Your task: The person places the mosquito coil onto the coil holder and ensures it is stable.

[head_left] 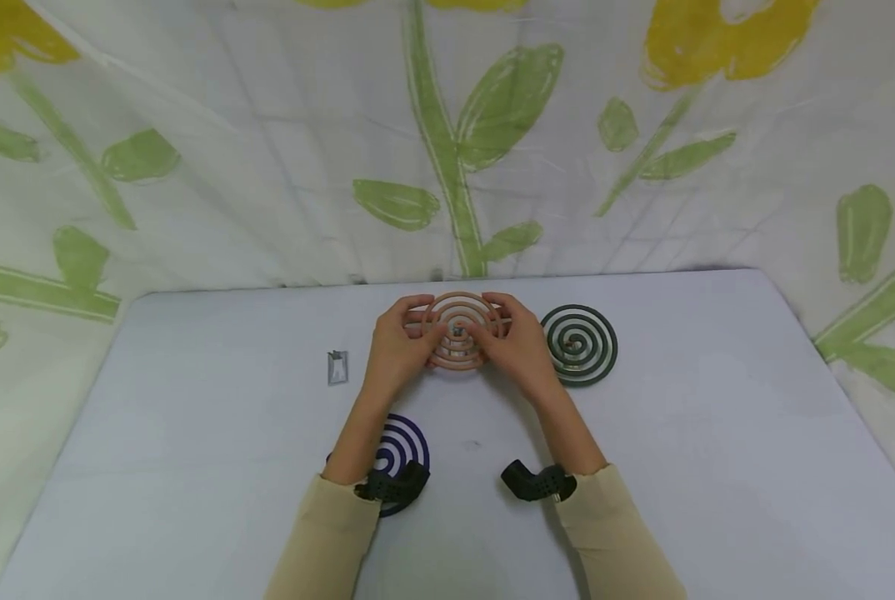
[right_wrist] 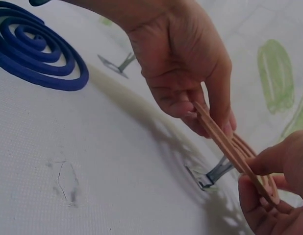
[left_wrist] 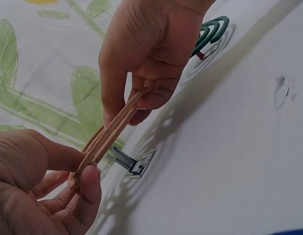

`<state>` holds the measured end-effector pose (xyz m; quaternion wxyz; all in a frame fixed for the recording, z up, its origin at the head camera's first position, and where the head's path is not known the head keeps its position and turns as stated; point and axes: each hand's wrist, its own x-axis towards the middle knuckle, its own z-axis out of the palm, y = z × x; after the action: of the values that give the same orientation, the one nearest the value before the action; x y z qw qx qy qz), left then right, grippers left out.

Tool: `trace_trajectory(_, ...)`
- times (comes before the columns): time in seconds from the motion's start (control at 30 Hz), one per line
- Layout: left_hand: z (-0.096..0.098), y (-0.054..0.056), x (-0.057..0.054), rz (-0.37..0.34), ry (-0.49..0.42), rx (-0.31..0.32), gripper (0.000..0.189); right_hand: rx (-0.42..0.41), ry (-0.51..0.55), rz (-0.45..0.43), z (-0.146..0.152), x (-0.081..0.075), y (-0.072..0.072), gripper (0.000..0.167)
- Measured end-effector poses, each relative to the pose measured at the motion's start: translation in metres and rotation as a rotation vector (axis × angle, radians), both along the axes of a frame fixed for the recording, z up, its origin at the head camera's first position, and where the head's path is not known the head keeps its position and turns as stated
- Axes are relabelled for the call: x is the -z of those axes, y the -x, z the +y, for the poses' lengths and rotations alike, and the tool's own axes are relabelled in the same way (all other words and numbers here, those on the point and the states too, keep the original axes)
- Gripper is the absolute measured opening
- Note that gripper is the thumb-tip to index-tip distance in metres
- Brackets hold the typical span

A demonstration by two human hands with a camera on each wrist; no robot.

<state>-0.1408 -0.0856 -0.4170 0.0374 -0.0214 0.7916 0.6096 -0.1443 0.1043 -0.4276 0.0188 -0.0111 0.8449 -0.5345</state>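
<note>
A brown-orange mosquito coil [head_left: 455, 367] is held up between both hands, raised off the table. My left hand [head_left: 401, 346] pinches its left edge between thumb and fingers; my right hand [head_left: 521, 346] pinches the right edge likewise. In the left wrist view the coil [left_wrist: 111, 131] is seen nearly edge-on and tilted. Just below it, a small metal coil stand [left_wrist: 137, 165] has its upright prongs rising towards the coil's middle. Whether prongs and coil touch, I cannot tell.
Right of the hands lies a dark green coil [head_left: 608, 342], raised a little above the table. A blue coil [head_left: 421, 437] is partly hidden under the left forearm. Another metal stand [head_left: 337, 367] sits left of the left hand. Behind the white table [head_left: 717, 467] hangs a flowered cloth [head_left: 267, 167].
</note>
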Motion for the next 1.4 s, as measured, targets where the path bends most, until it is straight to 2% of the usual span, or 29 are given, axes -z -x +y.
trace_trajectory(0.5, 0.0005, 0.0015, 0.0023, 0.000, 0.011, 0.003, 0.049, 0.001, -0.001, -0.004, 0.0007, 0.0003, 0.0028, 0.053)
trace_trajectory(0.77, 0.0001, 0.0009, 0.0002, -0.011, 0.026, -0.003, 0.050, -0.006, 0.027, -0.027, -0.0010, -0.0002, 0.0023, 0.054)
trace_trajectory(1.4, 0.0008, 0.0009, -0.0022, -0.008, 0.030, -0.002, 0.049, -0.019, 0.006, -0.006, -0.0006, -0.0010, 0.0016, 0.055)
